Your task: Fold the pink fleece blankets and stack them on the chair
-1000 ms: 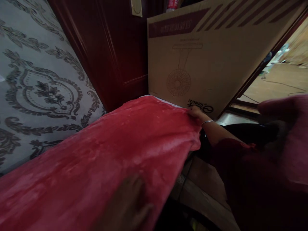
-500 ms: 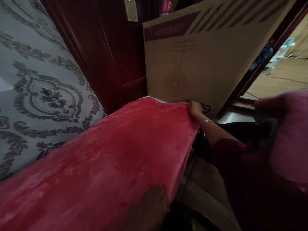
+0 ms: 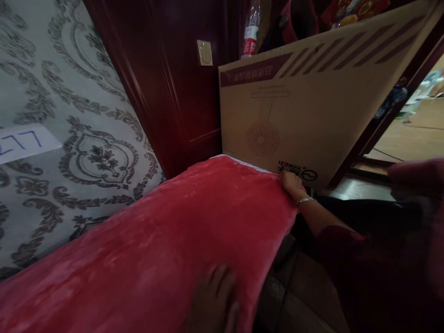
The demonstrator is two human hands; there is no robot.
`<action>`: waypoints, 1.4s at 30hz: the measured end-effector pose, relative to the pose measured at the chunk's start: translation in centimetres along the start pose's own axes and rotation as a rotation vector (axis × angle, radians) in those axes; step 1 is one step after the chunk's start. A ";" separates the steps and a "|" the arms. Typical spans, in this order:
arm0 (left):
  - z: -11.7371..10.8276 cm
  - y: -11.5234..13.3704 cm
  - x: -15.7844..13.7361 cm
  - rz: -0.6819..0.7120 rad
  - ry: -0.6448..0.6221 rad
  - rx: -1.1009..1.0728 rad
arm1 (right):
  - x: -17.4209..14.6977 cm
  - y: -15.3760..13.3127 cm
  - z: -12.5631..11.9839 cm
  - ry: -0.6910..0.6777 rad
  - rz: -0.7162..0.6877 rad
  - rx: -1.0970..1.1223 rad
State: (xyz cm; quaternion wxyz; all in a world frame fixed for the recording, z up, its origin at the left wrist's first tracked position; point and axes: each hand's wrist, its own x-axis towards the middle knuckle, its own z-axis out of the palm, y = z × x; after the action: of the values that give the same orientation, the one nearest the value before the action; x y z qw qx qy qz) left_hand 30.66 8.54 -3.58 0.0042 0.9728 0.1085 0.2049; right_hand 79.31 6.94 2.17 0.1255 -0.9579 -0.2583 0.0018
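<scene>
A red plush cover (image 3: 194, 231) is stretched over a long, flat surface along the wall, with a pale edge along its far end. My right hand (image 3: 292, 184), with a thin bracelet at the wrist, is closed on the cover's far right corner, close to the cardboard box. Low in the middle of the view, my left hand (image 3: 213, 296) lies on the cover near its right side. Its fingers are stretched out and look dark and slightly blurred.
A big cardboard box (image 3: 312, 106) with a fan drawing stands beyond the cover, with a plastic bottle (image 3: 250, 37) behind it. Dark red panelling (image 3: 166, 69) and patterned wallpaper (image 3: 100, 152) bound the left. Something pink and fuzzy (image 3: 419, 171) shows at the right edge.
The view has tilted up and shifted left, showing more of the bottle and a paper label on the wall. My right hand stays on the corner; my left hand's fingers show more clearly.
</scene>
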 end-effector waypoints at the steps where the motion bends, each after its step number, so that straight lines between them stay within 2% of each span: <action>1: 0.1 -0.6 0.2 0.019 -0.010 0.053 | -0.1 0.1 0.1 0.008 -0.002 -0.010; 5: 1.1 -2.1 0.3 0.079 -0.196 0.089 | -0.6 0.2 0.2 0.044 -0.013 -0.047; 8: 2.0 -2.2 0.1 0.072 -0.263 0.071 | -1.0 -0.8 -0.1 0.093 -0.038 -0.076; 11: 2.6 -2.2 0.1 0.133 -0.236 0.082 | -1.9 -3.1 0.1 0.140 -0.129 -0.094; 13: 2.8 -2.0 0.3 0.223 -0.188 0.107 | -2.9 -4.9 1.0 0.134 -0.260 -0.092; 15: 2.8 -1.5 0.5 0.336 -0.118 0.144 | -3.8 -6.2 2.5 0.067 -0.402 -0.091; 17: 2.8 -0.8 0.6 0.420 -0.044 0.170 | -4.1 -6.6 3.8 -0.033 -0.462 -0.099; 20: 3.1 0.6 0.4 0.500 -0.024 0.116 | -3.5 -5.9 4.7 -0.100 -0.408 -0.111; 25: 2.5 1.6 0.5 0.645 -0.146 -0.126 | -2.7 -3.2 4.1 -0.068 -0.283 -0.104; 27: 1.4 1.5 0.8 0.599 -0.209 -0.182 | -3.2 -2.0 3.9 -0.051 -0.236 -0.100; 30: 0.2 1.5 0.8 0.346 -0.280 -0.194 | -4.1 -0.1 3.6 -0.018 -0.157 -0.086; 33: 0.9 1.8 0.3 0.140 -0.327 -0.136 | -4.9 1.0 3.1 0.021 -0.043 -0.066; 35: 2.1 1.9 -0.1 0.129 -0.341 -0.101 | -5.3 0.6 2.9 0.049 -0.017 -0.053; 38: 3.1 1.8 -0.3 0.182 -0.334 -0.090 | -6.2 -1.8 3.4 0.072 -0.160 -0.029; 42: 1.6 1.5 0.3 0.303 -0.388 -0.240 | -8.2 -5.0 5.0 0.006 -0.507 -0.031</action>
State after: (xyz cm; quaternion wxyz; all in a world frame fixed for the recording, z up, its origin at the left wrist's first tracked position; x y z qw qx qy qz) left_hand 31.89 7.21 -4.81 0.1094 0.9915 -0.0662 0.0245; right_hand 69.37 8.28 -1.95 0.1081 -0.8642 -0.4900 -0.0366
